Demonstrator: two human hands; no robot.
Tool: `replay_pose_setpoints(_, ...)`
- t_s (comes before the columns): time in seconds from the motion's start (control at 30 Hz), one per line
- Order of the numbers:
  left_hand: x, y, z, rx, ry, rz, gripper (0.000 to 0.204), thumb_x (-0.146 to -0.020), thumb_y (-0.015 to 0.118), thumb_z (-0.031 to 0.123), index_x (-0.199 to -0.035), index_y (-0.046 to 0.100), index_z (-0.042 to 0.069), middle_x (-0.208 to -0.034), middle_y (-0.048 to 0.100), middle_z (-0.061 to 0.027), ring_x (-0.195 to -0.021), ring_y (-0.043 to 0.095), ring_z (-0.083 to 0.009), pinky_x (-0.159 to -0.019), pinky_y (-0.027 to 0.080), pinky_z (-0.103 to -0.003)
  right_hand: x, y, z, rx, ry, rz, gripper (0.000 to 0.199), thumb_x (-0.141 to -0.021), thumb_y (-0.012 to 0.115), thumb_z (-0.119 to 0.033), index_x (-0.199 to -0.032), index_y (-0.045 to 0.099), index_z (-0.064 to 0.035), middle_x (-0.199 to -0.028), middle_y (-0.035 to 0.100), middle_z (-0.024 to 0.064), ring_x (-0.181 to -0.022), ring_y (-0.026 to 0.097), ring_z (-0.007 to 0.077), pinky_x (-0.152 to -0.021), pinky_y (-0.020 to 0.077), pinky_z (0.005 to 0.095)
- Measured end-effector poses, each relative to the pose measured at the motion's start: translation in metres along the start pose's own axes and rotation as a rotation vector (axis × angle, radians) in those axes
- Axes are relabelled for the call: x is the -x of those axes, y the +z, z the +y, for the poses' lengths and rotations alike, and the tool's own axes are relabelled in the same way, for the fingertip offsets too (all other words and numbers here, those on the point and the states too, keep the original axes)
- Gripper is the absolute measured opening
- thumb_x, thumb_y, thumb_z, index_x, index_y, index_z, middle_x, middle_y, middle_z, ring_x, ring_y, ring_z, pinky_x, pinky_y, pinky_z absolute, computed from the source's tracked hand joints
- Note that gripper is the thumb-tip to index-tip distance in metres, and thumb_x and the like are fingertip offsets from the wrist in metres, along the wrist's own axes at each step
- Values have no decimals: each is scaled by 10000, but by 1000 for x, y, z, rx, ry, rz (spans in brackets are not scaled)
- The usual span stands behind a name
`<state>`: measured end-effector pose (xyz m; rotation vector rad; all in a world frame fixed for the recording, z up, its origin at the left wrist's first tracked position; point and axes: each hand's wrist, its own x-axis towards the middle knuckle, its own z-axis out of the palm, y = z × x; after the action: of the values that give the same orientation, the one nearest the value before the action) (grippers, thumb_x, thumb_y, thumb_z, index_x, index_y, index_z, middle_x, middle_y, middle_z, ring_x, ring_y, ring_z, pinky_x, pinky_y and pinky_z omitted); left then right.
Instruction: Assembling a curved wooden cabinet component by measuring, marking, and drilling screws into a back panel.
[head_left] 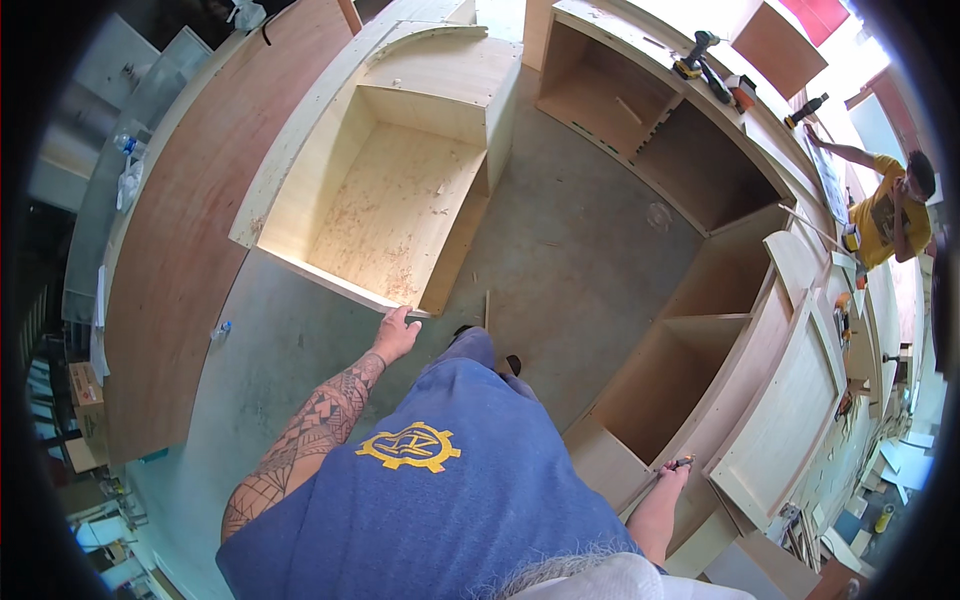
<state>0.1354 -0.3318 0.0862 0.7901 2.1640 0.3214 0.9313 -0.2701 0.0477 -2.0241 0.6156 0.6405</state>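
Observation:
My left hand (397, 337) is at the front corner of a pale plywood cabinet (345, 283), its fingers curled over the edge. Wood shavings (385, 225) are strewn across the inside of that open cabinet. Low on the right, my right hand (672, 479) grips a thin, dark, pen-like tool (682, 462); its exact kind is too small to make out. This hand is beside the rim of a second, curved run of open wooden cabinets (725, 370).
A long curved wooden panel (190, 250) stands on the left. Cordless drills (697, 55) lie on the far cabinet top. At the right, a person in a yellow shirt (885, 215) leans at a bench. A thin wood strip (487, 308) lies on the grey floor (580, 270).

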Motion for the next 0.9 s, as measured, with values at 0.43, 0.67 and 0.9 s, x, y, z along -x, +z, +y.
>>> replay_pose_setpoints(0.43, 11, -122, -80, 50, 150, -190, 371, -926, 648, 255, -1203, 671, 10, -1101, 724, -199, -1010, 713, -280, -913, 554, -371, 168, -26, 148, 419, -318, 486, 820, -818, 699, -600, -1306, 424, -2, -1311, 481, 334, -1114, 599, 471, -841, 565, 534)
replay_pose_setpoints(0.67, -21, -265, -207, 121, 257, -292, 343, -942, 629, 247, -1198, 669, 23, -1073, 731, -184, -992, 716, -275, -888, 558, -360, 346, -5, 407, 335, -181, 115, 523, -819, 700, -368, -1184, 458, -83, -1052, 514, 183, -898, 587, 343, -660, 490, 436)
replay_pose_setpoints(0.9, -81, -441, -359, 189, 340, -57, 304, -946, 627, 213, -1177, 676, 22, -1024, 738, -165, -936, 724, -248, -855, 563, -354, 644, 9, 689, 783, -194, -890, 356, -995, 633, -338, -1155, 588, -24, -956, 660, 120, -659, 659, 186, -559, 573, 309)
